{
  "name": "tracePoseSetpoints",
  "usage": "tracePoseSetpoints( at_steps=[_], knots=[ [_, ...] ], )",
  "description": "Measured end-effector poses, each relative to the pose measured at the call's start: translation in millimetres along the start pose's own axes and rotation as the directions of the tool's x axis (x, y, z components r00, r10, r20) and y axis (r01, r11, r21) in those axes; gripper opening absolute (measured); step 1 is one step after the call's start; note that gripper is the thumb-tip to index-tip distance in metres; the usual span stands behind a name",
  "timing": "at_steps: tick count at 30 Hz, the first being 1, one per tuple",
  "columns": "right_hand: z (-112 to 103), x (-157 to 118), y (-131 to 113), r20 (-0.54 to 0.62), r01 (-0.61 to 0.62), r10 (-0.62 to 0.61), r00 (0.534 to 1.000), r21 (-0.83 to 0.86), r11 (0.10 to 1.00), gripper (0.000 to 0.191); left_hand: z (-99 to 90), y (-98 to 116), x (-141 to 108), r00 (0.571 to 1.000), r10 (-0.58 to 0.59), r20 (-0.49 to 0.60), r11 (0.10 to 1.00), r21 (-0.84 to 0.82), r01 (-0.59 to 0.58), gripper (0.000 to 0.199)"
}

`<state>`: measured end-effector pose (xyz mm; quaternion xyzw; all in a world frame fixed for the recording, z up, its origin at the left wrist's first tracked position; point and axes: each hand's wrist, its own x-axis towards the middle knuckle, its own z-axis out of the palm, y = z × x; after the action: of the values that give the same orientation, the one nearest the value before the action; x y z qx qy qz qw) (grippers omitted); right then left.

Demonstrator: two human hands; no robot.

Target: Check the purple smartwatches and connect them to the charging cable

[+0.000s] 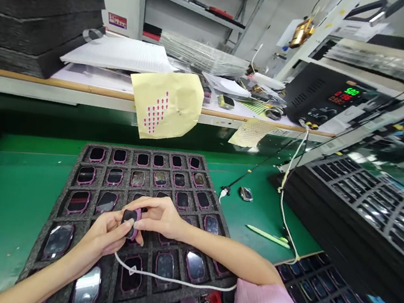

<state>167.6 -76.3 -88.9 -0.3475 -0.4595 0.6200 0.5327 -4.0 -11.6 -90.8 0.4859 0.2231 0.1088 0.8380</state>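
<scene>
Above the foam tray (51, 214), both my hands meet at one purple-framed smartwatch body (130, 217) with a dark face and no strap. My left hand (110, 231) grips it from the left, with the thumb over its front. Fingers of my right hand (160, 217) pinch its right edge from above. A white cable (183, 283) runs from beneath my left hand to the right across the tray; its end is hidden behind the fingers. Similar watch bodies, such as the purple one (78, 201), lie face up in the tray's compartments.
On the green bench (4, 194) lie a loose watch (246, 194), a light green pen (268, 236) and a white plug (223, 192). Stacked black trays (313, 212) stand at right. A power supply (318, 95) and black foam blocks (37, 13) occupy the shelf.
</scene>
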Motion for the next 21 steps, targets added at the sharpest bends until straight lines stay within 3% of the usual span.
tracePoseSetpoints(
  at_steps=[9,21],
  knots=[
    [2.5,4.5,-0.2,-0.032,0.047,-0.048,0.998,-0.037,0.998,0.033,-2.4,0.9,3.6,0.999,0.025,-0.045,0.999,-0.033,-0.027,0.036],
    [1.6,9.3,0.8,-0.019,0.073,-0.074,0.997,-0.052,0.996,0.029,-8.2,0.3,6.9,0.996,0.092,0.008,0.994,-0.055,-0.092,0.032]
  ],
)
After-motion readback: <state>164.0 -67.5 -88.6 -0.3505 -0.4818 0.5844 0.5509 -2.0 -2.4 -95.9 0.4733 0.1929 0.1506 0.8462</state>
